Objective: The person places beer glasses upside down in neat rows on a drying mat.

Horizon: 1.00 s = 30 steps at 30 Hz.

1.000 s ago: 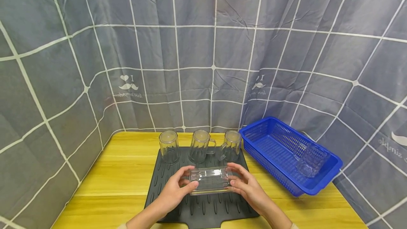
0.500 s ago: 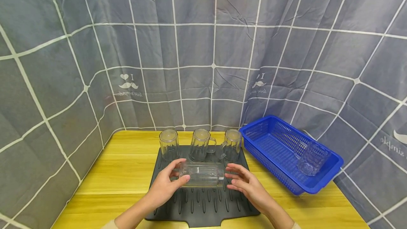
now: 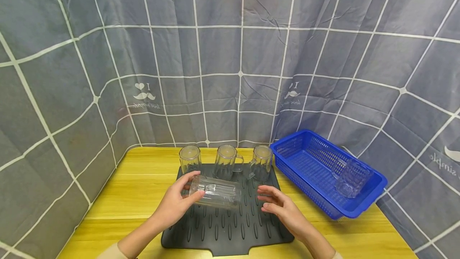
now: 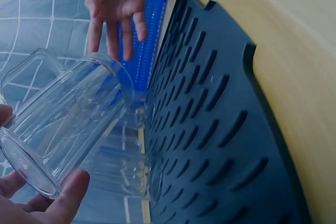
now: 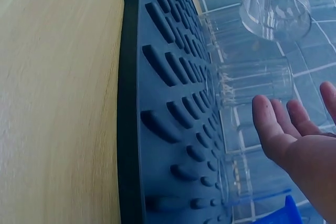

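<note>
A clear glass mug (image 3: 217, 192) lies on its side in the air above the dark drying mat (image 3: 230, 231). My left hand (image 3: 181, 195) grips it round its base end, thumb on the near side. In the left wrist view the mug's handle (image 4: 37, 64) shows, and its mouth points toward the other hand. My right hand (image 3: 282, 211) hovers above the mat's right side, fingers loosely bent, touching nothing. Three glass mugs stand upside down along the mat's back edge: a left mug (image 3: 190, 159), a middle mug (image 3: 225, 163) and a right mug (image 3: 261, 163).
A blue plastic basket (image 3: 294, 175) stands at the right of the wooden table (image 3: 122, 195), with one glass mug (image 3: 352, 180) lying tilted in it. A grey checked curtain (image 3: 223, 51) hangs behind and on both sides.
Both hands held the mug a second ago. The right hand has let go of it, and the left hand has carried it leftward, tilting its mouth end slightly toward me.
</note>
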Motion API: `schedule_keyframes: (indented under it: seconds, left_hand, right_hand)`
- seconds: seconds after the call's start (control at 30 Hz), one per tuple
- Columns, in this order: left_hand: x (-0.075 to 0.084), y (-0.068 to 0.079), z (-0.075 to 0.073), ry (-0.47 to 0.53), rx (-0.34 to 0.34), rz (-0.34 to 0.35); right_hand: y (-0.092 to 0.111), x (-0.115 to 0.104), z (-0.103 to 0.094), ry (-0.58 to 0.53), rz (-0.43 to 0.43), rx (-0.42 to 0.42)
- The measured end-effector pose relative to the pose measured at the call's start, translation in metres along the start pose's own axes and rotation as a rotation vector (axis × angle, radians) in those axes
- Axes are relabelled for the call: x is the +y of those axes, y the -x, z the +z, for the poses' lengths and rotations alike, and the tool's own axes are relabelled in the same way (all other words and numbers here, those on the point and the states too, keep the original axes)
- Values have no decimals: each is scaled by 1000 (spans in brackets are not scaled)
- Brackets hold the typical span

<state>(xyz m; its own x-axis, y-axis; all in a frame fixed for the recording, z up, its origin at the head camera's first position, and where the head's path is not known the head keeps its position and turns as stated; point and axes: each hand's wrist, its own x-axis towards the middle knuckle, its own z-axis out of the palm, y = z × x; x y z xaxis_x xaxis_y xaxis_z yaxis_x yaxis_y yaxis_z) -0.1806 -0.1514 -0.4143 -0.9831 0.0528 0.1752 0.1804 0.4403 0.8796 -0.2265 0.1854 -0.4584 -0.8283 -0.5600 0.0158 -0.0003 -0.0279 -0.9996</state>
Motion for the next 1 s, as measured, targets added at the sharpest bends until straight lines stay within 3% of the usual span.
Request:
schedule_keyframes:
  seconds: [0.53,1.0]
  left_hand:
    - [6,-6,-34,-144,50,63]
    - [7,-12,-52,-328,74,139]
  right_hand:
    - [3,-1,-7,155,2,47]
    - [6,0,-12,143,28,54]
